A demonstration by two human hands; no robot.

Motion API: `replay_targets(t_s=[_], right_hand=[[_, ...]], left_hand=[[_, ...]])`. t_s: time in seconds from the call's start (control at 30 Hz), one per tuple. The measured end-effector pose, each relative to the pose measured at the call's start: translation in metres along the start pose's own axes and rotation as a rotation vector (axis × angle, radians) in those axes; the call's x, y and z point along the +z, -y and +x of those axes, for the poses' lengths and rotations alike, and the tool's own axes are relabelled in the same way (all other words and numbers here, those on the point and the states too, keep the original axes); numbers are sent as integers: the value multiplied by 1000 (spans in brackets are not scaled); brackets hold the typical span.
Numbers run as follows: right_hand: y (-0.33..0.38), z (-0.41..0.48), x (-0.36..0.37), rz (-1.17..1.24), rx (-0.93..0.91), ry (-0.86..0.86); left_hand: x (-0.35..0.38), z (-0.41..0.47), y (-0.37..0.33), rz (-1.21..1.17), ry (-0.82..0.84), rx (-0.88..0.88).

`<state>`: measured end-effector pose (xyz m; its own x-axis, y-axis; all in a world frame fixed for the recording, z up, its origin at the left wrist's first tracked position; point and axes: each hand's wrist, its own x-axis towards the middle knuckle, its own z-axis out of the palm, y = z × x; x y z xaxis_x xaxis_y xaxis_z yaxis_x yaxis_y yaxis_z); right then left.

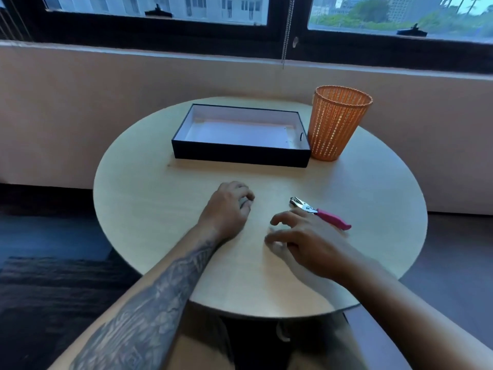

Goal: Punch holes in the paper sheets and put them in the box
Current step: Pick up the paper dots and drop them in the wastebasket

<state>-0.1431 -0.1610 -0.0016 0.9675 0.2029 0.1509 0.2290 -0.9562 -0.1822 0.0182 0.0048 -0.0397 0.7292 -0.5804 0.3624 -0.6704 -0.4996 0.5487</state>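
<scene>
Punch (318, 212) flat, jaws up-left, pink handles toward right hand (306, 244).

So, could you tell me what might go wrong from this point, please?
The pink-handled metal hole punch lies partly under the right hand fingers; a careless sweep could push it towards the round wooden table edge. The tall orange mesh basket stands right beside the black rectangular box, so reaching for the box might tip it.

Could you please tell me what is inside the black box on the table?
White paper sheets lie flat in the black box; how many cannot be told, since the top sheet covers any below.
</scene>
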Motion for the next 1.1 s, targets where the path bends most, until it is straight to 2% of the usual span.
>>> replay_targets(t_s=[0.13,0.33,0.5,0.97,1.1], right_hand=[[-8,-8,-2,21,46,-40],[-16,-15,-3,149,216,-120],[-19,-19,2,102,260,-128],[11,-3,10,132,178,-121],[10,2,7,193,213,-76]], left_hand=[[2,1,3,-13,-3,-1],[3,2,6,-38,3,-16],[5,2,7,-40,5,-16],[4,2,7,-21,12,-20],[3,2,6,-23,14,-25]])
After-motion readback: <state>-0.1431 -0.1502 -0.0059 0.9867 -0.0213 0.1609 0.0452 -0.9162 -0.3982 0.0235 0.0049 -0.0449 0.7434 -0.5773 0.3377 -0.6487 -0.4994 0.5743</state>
